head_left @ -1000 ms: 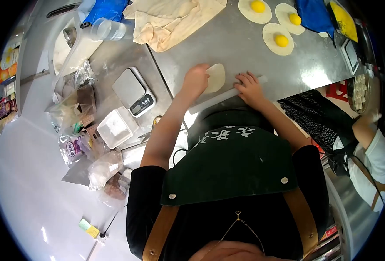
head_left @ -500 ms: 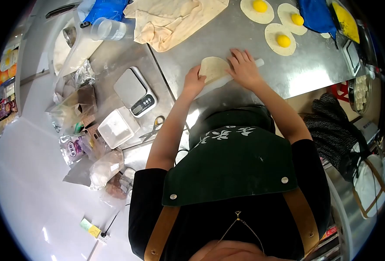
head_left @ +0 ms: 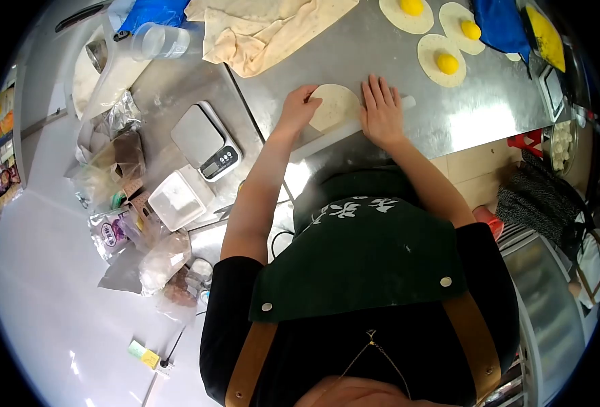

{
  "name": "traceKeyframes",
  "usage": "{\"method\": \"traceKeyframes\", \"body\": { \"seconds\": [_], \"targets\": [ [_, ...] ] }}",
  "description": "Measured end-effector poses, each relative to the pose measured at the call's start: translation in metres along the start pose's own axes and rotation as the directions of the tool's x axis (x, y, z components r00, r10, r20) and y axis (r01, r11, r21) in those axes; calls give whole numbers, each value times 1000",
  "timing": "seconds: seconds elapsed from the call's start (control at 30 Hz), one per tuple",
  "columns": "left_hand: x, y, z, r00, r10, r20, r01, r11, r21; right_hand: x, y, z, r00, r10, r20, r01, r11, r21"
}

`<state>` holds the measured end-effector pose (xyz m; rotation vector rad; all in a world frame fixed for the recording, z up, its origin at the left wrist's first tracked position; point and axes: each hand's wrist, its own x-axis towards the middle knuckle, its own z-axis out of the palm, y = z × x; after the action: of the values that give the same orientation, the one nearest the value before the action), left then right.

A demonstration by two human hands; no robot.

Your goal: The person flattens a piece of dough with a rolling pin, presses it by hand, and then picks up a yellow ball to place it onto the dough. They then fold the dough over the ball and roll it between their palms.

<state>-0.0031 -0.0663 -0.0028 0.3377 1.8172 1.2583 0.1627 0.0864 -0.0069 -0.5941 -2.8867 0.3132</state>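
My left hand (head_left: 298, 110) pinches the left edge of a thin, pale dough round (head_left: 334, 107) that lies on the steel worktop. My right hand (head_left: 383, 114) is palm down with straight fingers, over the right part of a white rolling pin (head_left: 335, 136). The pin lies slantwise along the near edge of the dough. Its right end shows past my fingers. Farther off sit three dough rounds (head_left: 430, 72), each with a yellow ball (head_left: 447, 64) on top.
A cream cloth (head_left: 266, 34) lies at the back beside a clear plastic cup (head_left: 161, 42). On the left are a kitchen scale (head_left: 208, 141), a white tub (head_left: 176, 201) and plastic bags. A blue bag (head_left: 498, 27) lies back right. A person in patterned clothing (head_left: 538, 193) is at the right.
My right hand's fingers have straightened and point away from me. More of the dough round shows past the pin. The person at the right has shifted, and the view has moved slightly.
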Motion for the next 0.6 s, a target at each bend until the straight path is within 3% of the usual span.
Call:
{"method": "traceKeyframes", "body": {
  "seconds": [0.13, 0.2, 0.27, 0.4, 0.53, 0.6],
  "targets": [
    [13, 10, -1, 990, -10, 142, -14, 986, 169, 28, -6, 2, 1000, 18, -25, -18, 1000, -15],
    [19, 18, 1, 980, -24, 197, -49, 933, 357, 37, -9, 4, 997, 36, -67, -36, 999, -1],
    [23, 26, 2, 973, -2, 229, -126, 830, 543, 35, -9, 9, 993, 58, -105, -57, 998, 16],
    [15, 33, 19, 973, 89, 215, -227, 556, 800, -31, 4, -9, 1000, -30, -4, 30, 997, 67],
    [-25, 48, 38, 965, 216, 151, -234, 440, 867, -71, 31, -21, 980, -190, 51, 180, 971, 158],
    [-48, 61, 37, 958, 233, 170, -272, 533, 801, -77, 41, -31, 973, -219, 75, 202, 961, 189]
  ]
}}
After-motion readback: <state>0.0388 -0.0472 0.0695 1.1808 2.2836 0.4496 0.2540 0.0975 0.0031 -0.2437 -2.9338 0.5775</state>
